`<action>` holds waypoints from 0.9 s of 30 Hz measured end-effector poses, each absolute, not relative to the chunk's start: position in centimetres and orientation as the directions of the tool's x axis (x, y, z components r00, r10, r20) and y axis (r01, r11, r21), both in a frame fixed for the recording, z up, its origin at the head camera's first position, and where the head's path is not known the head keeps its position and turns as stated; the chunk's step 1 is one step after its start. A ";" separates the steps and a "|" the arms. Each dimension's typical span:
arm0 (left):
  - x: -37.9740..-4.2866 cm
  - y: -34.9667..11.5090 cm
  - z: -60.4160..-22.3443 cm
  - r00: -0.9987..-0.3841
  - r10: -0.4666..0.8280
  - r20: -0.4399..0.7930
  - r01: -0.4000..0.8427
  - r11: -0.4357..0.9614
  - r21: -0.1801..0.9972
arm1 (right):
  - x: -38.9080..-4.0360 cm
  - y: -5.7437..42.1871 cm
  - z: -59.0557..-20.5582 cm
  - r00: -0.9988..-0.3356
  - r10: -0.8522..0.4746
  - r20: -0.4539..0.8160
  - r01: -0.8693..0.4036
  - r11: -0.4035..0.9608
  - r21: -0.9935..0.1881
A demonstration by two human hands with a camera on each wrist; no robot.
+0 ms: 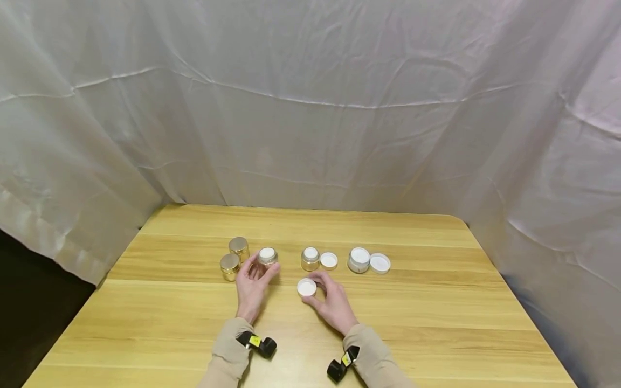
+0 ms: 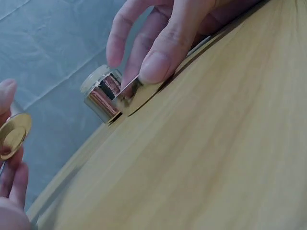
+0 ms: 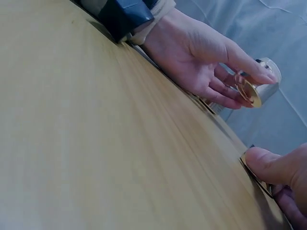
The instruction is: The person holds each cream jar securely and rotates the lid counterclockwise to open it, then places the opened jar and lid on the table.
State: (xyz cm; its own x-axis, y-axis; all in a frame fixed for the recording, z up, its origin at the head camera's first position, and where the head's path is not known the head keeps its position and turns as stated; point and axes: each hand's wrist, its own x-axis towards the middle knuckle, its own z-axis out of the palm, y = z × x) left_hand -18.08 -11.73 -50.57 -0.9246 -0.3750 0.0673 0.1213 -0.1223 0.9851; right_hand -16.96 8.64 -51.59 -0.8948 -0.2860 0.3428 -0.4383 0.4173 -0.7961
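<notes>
My left hand (image 1: pixel 252 290) grips a small metallic jar (image 1: pixel 267 253) with a white top, thumb on its near side. In the right wrist view its round gold base (image 3: pixel 250 94) faces the camera, tilted and off the table. My right hand (image 1: pixel 338 308) pinches a round lid (image 1: pixel 306 287), white inside facing up, between thumb and fingers. Seen from the left wrist, that lid's metallic rim is low at the wood. Just behind it stands a gold jar (image 1: pixel 310 260) with a white top, its own lid (image 1: pixel 329 261) lying beside it.
Two gold-lidded jars (image 1: pixel 239 248) (image 1: pixel 230 266) stand left of my left hand. To the right, a wider jar (image 1: pixel 358 261) has a white lid (image 1: pixel 380 263) lying against its side. Grey curtain (image 1: pixel 310 134) hangs behind the wooden table (image 1: pixel 436 323).
</notes>
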 end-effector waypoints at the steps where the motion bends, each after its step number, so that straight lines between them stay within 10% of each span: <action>1: -18.1 -11.7 -50.6 -0.917 -0.392 0.072 0.124 -0.110 0.986 | -17.0 8.4 -51.6 -0.892 -0.290 0.347 -0.446 0.436 -0.781; 27: -18.3 -11.8 -50.7 -0.897 -0.435 0.082 0.133 -0.086 0.987 | -19.6 1.7 -51.8 -0.888 -0.241 0.392 -0.449 0.634 -0.629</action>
State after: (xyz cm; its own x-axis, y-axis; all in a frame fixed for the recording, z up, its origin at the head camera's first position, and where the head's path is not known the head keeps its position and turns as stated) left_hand -18.30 -11.78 -50.73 -0.8967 -0.4349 0.0823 0.1325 -0.0864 0.9874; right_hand -19.59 1.70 -51.80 -0.8880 -0.2407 0.3918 -0.4495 0.6340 -0.6293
